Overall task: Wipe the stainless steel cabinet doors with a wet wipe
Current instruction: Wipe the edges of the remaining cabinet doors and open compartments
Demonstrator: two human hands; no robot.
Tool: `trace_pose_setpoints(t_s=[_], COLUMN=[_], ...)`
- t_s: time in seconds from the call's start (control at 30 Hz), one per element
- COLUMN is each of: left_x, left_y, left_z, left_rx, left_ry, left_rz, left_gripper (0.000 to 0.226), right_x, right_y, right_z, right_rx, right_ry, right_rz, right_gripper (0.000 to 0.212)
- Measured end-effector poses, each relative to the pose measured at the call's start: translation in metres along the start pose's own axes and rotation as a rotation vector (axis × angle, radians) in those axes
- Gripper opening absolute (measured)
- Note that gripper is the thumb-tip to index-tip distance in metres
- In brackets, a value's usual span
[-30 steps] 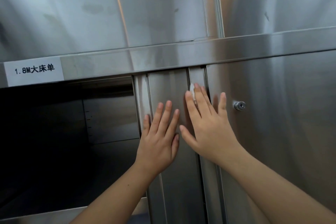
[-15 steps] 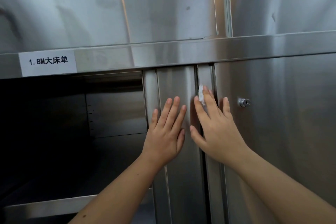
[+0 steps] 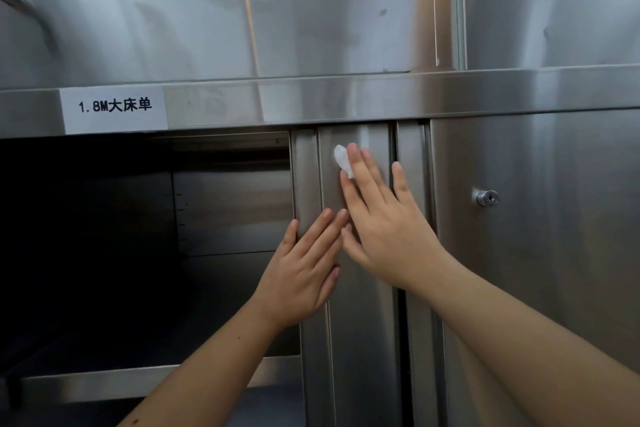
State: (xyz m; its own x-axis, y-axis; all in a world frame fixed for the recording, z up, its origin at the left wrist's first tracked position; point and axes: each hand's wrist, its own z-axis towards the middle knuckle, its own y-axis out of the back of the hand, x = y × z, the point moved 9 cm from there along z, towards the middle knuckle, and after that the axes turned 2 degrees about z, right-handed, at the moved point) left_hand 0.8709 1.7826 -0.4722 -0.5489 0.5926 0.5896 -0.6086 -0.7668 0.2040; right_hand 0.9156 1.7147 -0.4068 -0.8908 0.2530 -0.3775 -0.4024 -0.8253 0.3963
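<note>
Two stainless steel sliding doors overlap in the middle: the left door's narrow end panel (image 3: 360, 322) and the wide right door (image 3: 536, 253). My right hand (image 3: 384, 222) lies flat on the left door's panel with straight fingers, pressing a small white wet wipe (image 3: 342, 157) against the steel; only the wipe's tip shows beyond my fingertips. My left hand (image 3: 304, 270) rests flat on the same door's left edge, below and left of the right hand, fingers straight.
An open dark cabinet compartment (image 3: 138, 253) lies to the left. A horizontal steel rail (image 3: 381, 97) above carries a white label (image 3: 114, 109). A round lock (image 3: 486, 198) sits on the right door. Upper cabinet doors (image 3: 311, 10) are above.
My right hand has slid the wipe left and up, from the seam between the doors onto the left door's panel. My left hand has stayed flat lower on that door.
</note>
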Motion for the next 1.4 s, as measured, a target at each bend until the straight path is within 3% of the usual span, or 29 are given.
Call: trace_pose_setpoints(t_s=[0.13, 0.3, 0.5, 0.77, 1.17, 1.4], left_x=[0.001, 0.003, 0.001, 0.002, 0.001, 0.006], left_y=[-0.001, 0.000, -0.003, -0.002, -0.008, -0.007], left_z=[-0.003, -0.007, -0.010, -0.011, -0.051, -0.052], left_rx=[-0.014, -0.046, -0.024, 0.015, 0.179, 0.207], left_ry=[0.034, 0.054, 0.063, 0.058, -0.186, -0.249], left_rz=[-0.021, -0.055, -0.062, -0.035, 0.074, 0.078], left_gripper=[0.053, 0.056, 0.058, 0.058, 0.059, 0.060], right_x=[-0.001, -0.004, -0.002, 0.009, 0.001, -0.008], right_y=[-0.011, -0.007, -0.019, -0.012, -0.016, -0.005], right_z=[0.015, 0.015, 0.012, 0.040, 0.039, 0.065], right_rx=[0.070, 0.025, 0.133, 0.137, 0.150, 0.130], right_ry=[0.046, 0.075, 0.182, 0.347, 0.567, 0.502], right_rz=[0.041, 0.175, 0.043, 0.013, -0.185, -0.192], right_gripper=[0.063, 0.072, 0.074, 0.068, 0.070, 0.074])
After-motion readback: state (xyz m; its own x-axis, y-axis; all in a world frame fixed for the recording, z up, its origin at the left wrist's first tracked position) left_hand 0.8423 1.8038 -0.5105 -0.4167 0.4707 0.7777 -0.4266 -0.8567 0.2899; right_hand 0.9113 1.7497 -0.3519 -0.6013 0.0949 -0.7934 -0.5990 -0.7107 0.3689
